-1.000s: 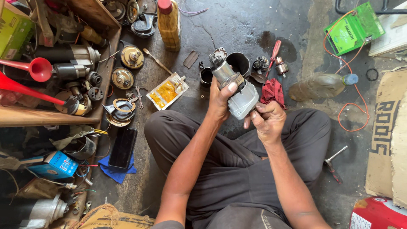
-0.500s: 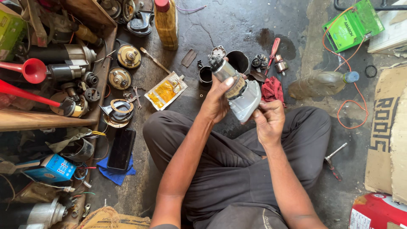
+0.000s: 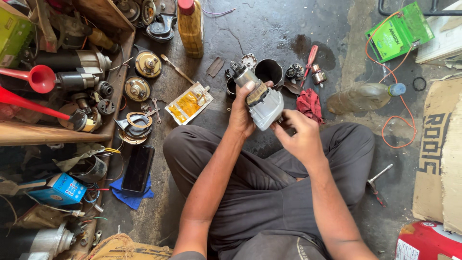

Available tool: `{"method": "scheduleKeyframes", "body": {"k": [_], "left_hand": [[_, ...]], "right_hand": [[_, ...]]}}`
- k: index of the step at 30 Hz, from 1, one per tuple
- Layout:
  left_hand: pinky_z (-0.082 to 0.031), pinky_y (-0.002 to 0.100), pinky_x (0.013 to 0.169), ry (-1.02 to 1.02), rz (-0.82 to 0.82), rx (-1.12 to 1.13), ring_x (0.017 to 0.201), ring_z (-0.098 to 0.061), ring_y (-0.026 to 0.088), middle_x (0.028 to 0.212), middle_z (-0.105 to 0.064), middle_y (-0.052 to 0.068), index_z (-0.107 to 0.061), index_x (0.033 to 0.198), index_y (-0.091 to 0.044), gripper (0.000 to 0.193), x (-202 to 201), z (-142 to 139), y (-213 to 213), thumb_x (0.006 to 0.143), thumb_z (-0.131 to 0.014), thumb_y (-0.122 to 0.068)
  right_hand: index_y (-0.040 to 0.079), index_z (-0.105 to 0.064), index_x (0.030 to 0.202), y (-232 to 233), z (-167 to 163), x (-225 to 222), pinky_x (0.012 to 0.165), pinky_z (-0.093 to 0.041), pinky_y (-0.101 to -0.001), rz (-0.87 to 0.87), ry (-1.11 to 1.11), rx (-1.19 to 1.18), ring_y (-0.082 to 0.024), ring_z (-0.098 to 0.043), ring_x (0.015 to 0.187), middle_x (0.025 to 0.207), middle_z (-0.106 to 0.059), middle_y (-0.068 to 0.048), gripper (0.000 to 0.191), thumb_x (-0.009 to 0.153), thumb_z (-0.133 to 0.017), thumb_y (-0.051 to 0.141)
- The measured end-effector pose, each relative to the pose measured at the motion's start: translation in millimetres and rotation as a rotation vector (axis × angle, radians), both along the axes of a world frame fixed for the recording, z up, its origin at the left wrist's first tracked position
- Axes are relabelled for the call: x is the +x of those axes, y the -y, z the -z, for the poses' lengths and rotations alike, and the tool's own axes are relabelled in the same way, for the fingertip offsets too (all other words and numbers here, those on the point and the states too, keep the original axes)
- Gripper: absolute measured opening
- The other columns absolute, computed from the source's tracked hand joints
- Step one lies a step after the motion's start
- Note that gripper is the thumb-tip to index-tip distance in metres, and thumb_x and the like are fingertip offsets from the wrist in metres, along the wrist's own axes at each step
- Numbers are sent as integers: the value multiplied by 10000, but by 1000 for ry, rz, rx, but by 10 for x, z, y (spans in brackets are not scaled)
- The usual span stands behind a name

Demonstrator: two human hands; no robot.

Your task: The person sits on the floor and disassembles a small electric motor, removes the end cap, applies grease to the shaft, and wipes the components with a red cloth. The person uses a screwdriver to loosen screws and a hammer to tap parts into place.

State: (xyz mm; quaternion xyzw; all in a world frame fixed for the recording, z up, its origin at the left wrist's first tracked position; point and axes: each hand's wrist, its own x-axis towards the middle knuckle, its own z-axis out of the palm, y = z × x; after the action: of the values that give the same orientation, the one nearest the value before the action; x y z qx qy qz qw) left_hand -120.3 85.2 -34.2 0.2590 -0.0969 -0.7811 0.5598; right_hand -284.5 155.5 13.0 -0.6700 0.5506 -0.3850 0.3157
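Observation:
I sit cross-legged on a stained concrete floor. My left hand (image 3: 244,111) grips a small grey metal starter motor (image 3: 260,98) around its middle, the geared shaft end pointing away from me. My right hand (image 3: 296,136) is at the motor's near end, fingers pinched against the silver housing. Both hands hold it above my knees.
On the floor beyond lie a black cylinder casing (image 3: 269,71), a red rag (image 3: 309,104), a red-handled screwdriver (image 3: 309,58), a yellow packet (image 3: 189,102), an oil bottle (image 3: 191,26) and a plastic bottle (image 3: 365,96). A black phone (image 3: 138,168) lies left. Shelves of motor parts (image 3: 82,62) crowd the left; cardboard (image 3: 440,154) stands right.
The motor has been tilted more upright and lifted slightly in my left hand. My right hand shifted from beside the housing to its near end.

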Motion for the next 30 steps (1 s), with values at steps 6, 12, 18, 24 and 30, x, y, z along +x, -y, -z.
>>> {"method": "scheduleKeyframes", "body": {"k": [6,12,18,24,30], "left_hand": [[-600,422,876,160,-72,9,986,-690,230,1110,-650,136,-466,1288,-110,570,-63,47,-25,900,-691,-461],[-585,385,874,202,-72,-64,1000,-654,200,1116,-610,101,-437,1321,-118,576,-83,10,-55,913,-694,-433],[-586,400,878,153,-33,-118,1019,-648,202,1128,-610,105,-442,1335,-124,578,-70,-36,-59,901,-710,-398],[-583,404,913,118,-101,-125,1051,-646,217,1159,-607,125,-458,1389,-104,611,1,-60,-31,910,-723,-377],[-583,413,915,122,-104,-148,1077,-635,221,1185,-603,126,-450,1415,-121,644,84,-106,-43,902,-707,-415]], "right_hand": [[-28,-639,1051,96,-217,39,624,-516,-414,-109,-362,-293,-353,-663,747,910,-647,-146,294,841,-797,104],[-22,-662,975,75,-134,40,518,-472,-365,-112,-262,-308,-233,-599,557,740,-608,-102,229,836,-803,94],[-31,-668,924,16,-29,19,507,-435,-336,-71,-128,-323,-187,-549,522,688,-564,-84,186,845,-790,83],[-42,-689,1064,-7,320,61,590,-456,-275,-32,119,-251,-116,-589,662,824,-651,-82,262,965,-723,198],[-61,-714,1021,-49,522,97,456,-393,-214,5,561,238,-35,-520,523,674,-612,-12,403,945,-695,335]]}}
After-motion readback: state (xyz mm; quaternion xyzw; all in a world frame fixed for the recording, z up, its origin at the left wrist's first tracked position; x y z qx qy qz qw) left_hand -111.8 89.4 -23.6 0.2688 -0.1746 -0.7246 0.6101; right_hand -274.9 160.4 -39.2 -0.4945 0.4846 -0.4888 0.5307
